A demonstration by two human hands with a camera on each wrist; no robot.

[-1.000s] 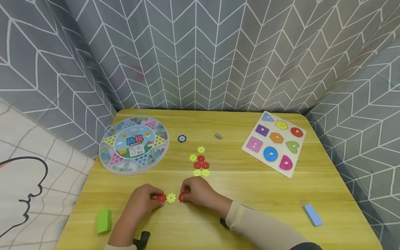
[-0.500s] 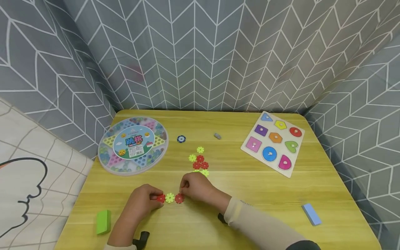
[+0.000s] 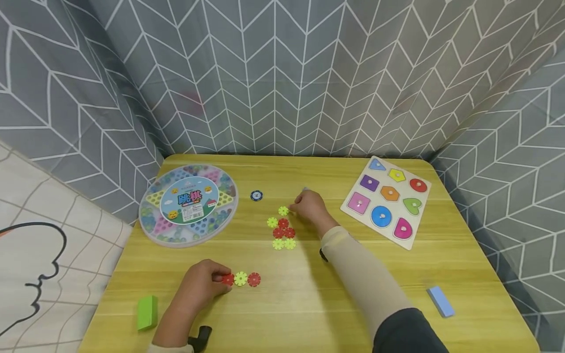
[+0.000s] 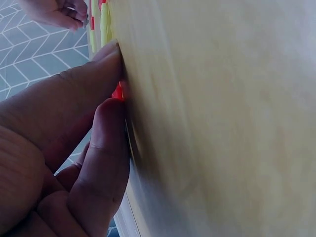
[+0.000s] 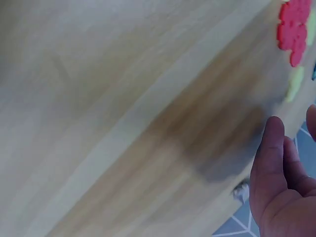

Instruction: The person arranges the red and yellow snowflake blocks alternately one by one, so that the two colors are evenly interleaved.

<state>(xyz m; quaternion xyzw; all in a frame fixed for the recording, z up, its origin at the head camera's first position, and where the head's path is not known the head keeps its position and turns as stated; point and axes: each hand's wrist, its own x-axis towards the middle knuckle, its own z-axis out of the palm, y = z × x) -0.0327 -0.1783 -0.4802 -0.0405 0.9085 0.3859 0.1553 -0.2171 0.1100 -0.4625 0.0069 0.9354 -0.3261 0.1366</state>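
A short row near the table's front holds a red toothed plastic disc, a yellow-green one and another red one. My left hand pinches the row's left red disc between thumb and finger. In the left wrist view, only a red sliver of that disc shows between the fingertips. Farther back, my right hand hovers beside the top yellow-green disc of a second group. Its fingers look apart and hold nothing in the right wrist view. Below that disc lie several red discs and yellow-green discs.
A round board-game box stands back left, near a dark poker chip. A small grey piece lies by the right hand. A shape puzzle board is at right. Green and blue blocks flank the front.
My right hand has let go of the row's right red disc, now beside the yellow-green one, and moved back to the far group. The left hand has stayed put.
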